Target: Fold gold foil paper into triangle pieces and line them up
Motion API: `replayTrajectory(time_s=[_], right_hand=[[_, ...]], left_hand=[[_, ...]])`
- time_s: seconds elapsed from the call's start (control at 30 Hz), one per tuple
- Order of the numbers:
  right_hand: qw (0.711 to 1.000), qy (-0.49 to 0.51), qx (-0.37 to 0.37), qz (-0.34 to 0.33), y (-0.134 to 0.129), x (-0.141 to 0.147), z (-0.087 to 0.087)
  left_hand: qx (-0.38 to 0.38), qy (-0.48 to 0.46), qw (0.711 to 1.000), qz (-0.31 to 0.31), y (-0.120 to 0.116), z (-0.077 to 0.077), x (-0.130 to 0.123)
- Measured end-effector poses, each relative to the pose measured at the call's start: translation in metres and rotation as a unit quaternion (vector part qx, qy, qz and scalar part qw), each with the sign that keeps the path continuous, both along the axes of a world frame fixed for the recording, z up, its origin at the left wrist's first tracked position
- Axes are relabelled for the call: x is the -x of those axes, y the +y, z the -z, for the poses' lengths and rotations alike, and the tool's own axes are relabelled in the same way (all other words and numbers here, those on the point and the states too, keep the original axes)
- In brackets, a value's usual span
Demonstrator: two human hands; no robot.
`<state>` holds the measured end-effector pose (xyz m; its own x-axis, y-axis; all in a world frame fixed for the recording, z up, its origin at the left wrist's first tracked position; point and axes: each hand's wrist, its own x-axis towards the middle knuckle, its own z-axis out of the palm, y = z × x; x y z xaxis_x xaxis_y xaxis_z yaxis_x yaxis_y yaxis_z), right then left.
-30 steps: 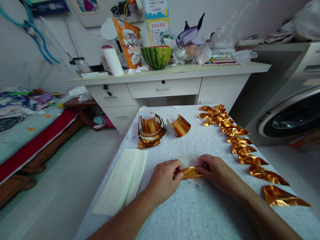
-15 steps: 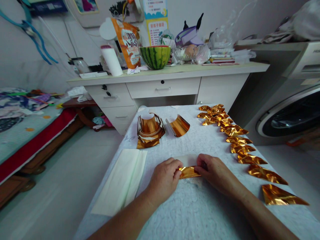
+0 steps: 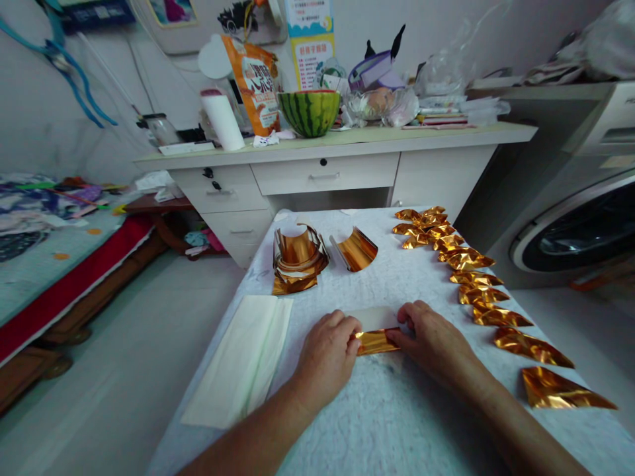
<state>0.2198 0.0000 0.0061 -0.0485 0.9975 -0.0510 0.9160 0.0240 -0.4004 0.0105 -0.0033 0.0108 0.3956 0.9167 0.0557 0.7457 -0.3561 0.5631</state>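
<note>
A strip of gold foil (image 3: pixel 376 342) with a pale sheet (image 3: pixel 374 318) along its far side lies on the cloth-covered table between my hands. My left hand (image 3: pixel 333 344) pinches the foil's left end, and my right hand (image 3: pixel 426 334) grips its right end between thumb and fingers. Beyond them stand a stack of curved gold sheets (image 3: pixel 297 258) and a single curved gold sheet (image 3: pixel 358 249). Folded white paper (image 3: pixel 241 360) lies to the left. Several folded gold foil pieces (image 3: pixel 533 345) form a line down the right side.
Past the table is a white desk (image 3: pixel 327 170) bearing a watermelon half (image 3: pixel 310 112), an orange pouch (image 3: pixel 258 89) and a white roll (image 3: pixel 223 120). A washing machine (image 3: pixel 590 192) stands at the right, a bed (image 3: pixel 64 271) at the left.
The fingers of my right hand have lifted and spread slightly at the far edge, showing more of the pale sheet. My left hand has barely moved.
</note>
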Motion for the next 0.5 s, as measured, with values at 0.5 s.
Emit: replayTrajectory(time_s=[0.5], right_hand=[[0.999,0.047,0.012,0.005,-0.0008,0.0,0.0012]], left_hand=[[-0.008,0.009,1.0,-0.005,0.0033,0.0027,0.0028]])
